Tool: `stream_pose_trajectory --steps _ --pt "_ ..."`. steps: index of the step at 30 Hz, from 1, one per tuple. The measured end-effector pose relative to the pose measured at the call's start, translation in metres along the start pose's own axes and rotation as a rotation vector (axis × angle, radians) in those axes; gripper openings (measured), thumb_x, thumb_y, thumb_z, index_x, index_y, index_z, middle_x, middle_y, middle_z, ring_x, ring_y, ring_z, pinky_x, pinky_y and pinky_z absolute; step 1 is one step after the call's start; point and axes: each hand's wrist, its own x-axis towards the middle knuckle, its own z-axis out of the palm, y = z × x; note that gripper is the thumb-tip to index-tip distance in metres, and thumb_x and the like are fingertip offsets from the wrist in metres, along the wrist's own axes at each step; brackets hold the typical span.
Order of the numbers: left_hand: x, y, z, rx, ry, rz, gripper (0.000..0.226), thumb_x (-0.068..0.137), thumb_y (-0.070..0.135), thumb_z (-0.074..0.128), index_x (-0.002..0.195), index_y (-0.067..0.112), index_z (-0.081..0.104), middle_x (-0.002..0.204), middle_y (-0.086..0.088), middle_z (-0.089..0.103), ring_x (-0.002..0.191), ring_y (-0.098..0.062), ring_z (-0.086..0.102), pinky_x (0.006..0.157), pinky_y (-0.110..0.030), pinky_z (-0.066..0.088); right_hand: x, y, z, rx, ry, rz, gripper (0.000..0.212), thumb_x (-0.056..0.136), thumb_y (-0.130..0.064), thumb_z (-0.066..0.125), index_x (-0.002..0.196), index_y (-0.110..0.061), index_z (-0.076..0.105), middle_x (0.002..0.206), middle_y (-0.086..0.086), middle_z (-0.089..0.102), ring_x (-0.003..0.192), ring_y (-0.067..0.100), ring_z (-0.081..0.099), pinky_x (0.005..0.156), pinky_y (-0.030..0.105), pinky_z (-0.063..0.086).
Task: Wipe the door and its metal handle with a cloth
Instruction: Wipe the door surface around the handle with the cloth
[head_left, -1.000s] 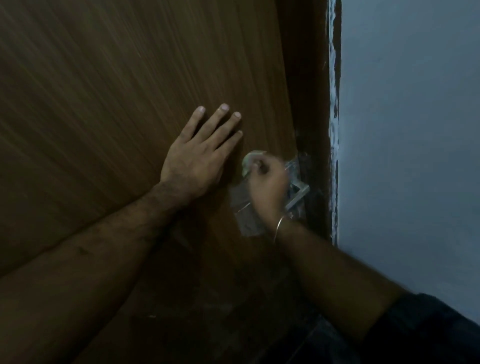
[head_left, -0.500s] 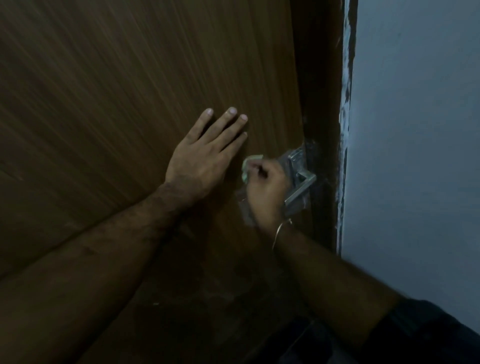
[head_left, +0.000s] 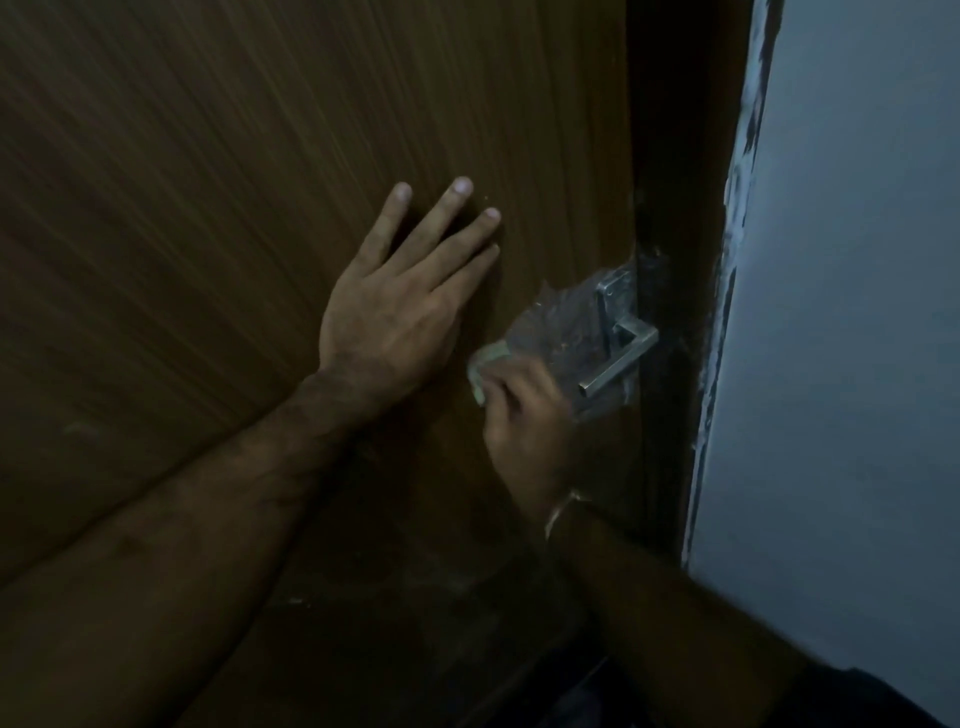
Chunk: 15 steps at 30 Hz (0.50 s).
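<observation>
Head view: left hand (head_left: 395, 322) flat on door (head_left: 208, 208), fingers (head_left: 441, 223) spread; right hand (head_left: 524, 415) fingers pinching cloth (head_left: 485, 364) beside handle (head_left: 618, 358)

brown door (head_left: 260, 156); metal handle (head_left: 621, 358) plastic-wrapped; pale cloth (head_left: 483, 366) beside.

Hidden and cut-off parts at the door

The right hand (head_left: 524, 415) covers most of the cloth (head_left: 485, 364); plastic wrap (head_left: 556, 322) veils the handle plate (head_left: 613, 301); both forearms leave the picture's edge.
</observation>
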Motion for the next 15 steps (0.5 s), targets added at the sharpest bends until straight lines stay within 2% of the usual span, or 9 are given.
stream_pose_trajectory --steps 2,3,6,8,10,13,15 --pt "-0.007 0.009 0.005 -0.009 -0.023 -0.002 0.042 0.098 0.02 0.053 0.139 0.011 0.052 0.157 -0.008 0.038 0.151 -0.031 0.02 0.121 -0.053 0.006 -0.032 0.023 -0.007 -0.023 -0.053 0.175 0.012 0.09 0.0 0.062 0.098 -0.005 0.071 0.106 0.006 0.066 0.098 0.012 0.062 0.085 0.031 0.056" --pt "-0.01 0.013 0.007 -0.007 -0.038 0.009 0.043 0.098 0.021 0.053 0.14 0.012 0.051 0.158 -0.008 0.036 0.151 -0.031 0.019 0.121 -0.053 0.007 -0.037 0.03 -0.005 -0.016 -0.027 0.214 0.011 0.09 0.0 0.063 0.096 -0.005 0.071 0.104 0.005 0.066 0.096 0.013 0.063 0.084 0.03 0.056" --pt "-0.014 0.019 0.014 0.014 -0.045 0.016 0.048 0.094 0.023 0.058 0.14 0.011 0.051 0.159 -0.008 0.033 0.151 -0.03 0.017 0.121 -0.053 0.006 -0.011 0.016 0.007 -0.026 0.092 0.134 0.015 0.091 -0.014 0.061 0.102 -0.019 0.069 0.106 -0.013 0.058 0.098 -0.008 0.055 0.083 0.014 0.052" --pt "-0.015 0.021 0.018 0.02 -0.037 0.019 0.049 0.093 0.023 0.058 0.14 0.011 0.05 0.16 -0.009 0.032 0.151 -0.03 0.016 0.121 -0.052 0.005 0.001 0.016 0.013 0.02 0.105 0.024 0.017 0.092 -0.016 0.059 0.106 -0.02 0.068 0.108 -0.011 0.059 0.101 -0.01 0.053 0.083 0.007 0.047" --pt "-0.015 0.022 0.02 0.02 -0.022 0.014 0.046 0.094 0.022 0.056 0.139 0.011 0.051 0.159 -0.008 0.033 0.151 -0.03 0.017 0.121 -0.052 0.006 -0.02 0.033 0.009 0.025 0.074 0.072 0.016 0.092 -0.01 0.061 0.105 -0.014 0.069 0.111 -0.004 0.062 0.102 -0.004 0.055 0.086 0.015 0.051" --pt "-0.017 0.025 0.023 0.008 -0.014 -0.018 0.046 0.095 0.022 0.055 0.139 0.011 0.05 0.159 -0.009 0.033 0.151 -0.03 0.017 0.121 -0.052 0.004 -0.056 0.046 0.0 0.045 0.025 0.292 0.013 0.091 -0.002 0.063 0.1 -0.005 0.071 0.108 0.003 0.064 0.099 0.008 0.059 0.086 0.037 0.056" --pt "-0.016 0.028 0.024 -0.008 -0.005 -0.025 0.047 0.095 0.022 0.054 0.14 0.009 0.049 0.159 -0.01 0.033 0.151 -0.031 0.016 0.12 -0.053 0.002 -0.034 0.036 0.006 0.045 0.131 0.253 0.014 0.092 -0.007 0.062 0.102 -0.011 0.07 0.109 0.001 0.063 0.099 0.007 0.059 0.085 0.035 0.057"
